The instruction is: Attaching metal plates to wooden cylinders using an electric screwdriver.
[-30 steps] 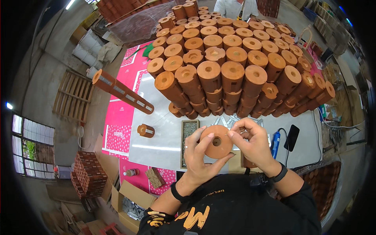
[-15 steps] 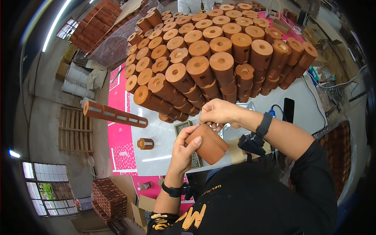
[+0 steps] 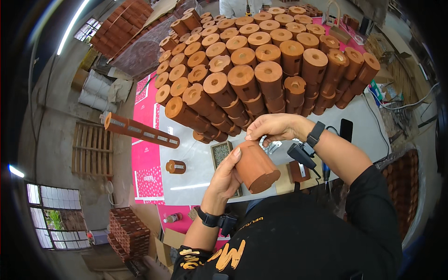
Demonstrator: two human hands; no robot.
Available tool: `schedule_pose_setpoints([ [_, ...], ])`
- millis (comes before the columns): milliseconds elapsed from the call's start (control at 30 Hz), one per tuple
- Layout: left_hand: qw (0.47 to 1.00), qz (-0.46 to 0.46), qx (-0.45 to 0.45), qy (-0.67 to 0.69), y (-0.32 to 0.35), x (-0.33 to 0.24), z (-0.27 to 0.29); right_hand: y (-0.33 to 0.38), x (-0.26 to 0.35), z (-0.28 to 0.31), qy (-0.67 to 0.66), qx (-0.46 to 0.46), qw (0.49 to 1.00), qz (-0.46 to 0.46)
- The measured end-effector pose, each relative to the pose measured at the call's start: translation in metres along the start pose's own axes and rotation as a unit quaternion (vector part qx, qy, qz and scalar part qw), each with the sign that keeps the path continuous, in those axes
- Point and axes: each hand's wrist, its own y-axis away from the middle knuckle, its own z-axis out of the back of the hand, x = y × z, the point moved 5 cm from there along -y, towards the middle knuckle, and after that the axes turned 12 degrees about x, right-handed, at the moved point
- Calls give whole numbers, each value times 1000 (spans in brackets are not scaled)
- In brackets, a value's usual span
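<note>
My left hand [image 3: 227,176] is wrapped round the side of a reddish-brown wooden cylinder [image 3: 257,169], thumb along its upper part. The cylinder is tilted, its notched end toward me. At its far edge my right hand [image 3: 273,127] is closed in a pinch; whatever sits between the fingertips is too small to make out. Silvery metal pieces [image 3: 273,146] lie on the table just below that hand. A tray of small metal parts [image 3: 220,151] stands beyond my left hand. Left of it rests a short wooden cylinder [image 3: 176,167] with a metal plate on its side.
Stacked wooden cylinders [image 3: 242,74] crowd the table's far side. A long cylinder column with metal plates [image 3: 142,132] lies at the left. On the right are a black phone [image 3: 346,129], a cable and a blue-handled tool [image 3: 325,170]. A brown block [image 3: 298,171] lies near my body.
The held cylinder has turned, so its notched near end now shows. Both hands have moved slightly right with it. The view has shifted a little.
</note>
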Motion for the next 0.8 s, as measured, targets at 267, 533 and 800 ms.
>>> schedule_pose_setpoints([
  [267,998,13,6,62,-4,8,7,3,-21,-5,-6,-70,992,106],
  [533,994,21,-22,109,-8,10,8,13,-31,9,-19,-264,955,133],
  [800,989,28,-45,136,-4,16,17,64,11,-57,168,-289,895,295],
])
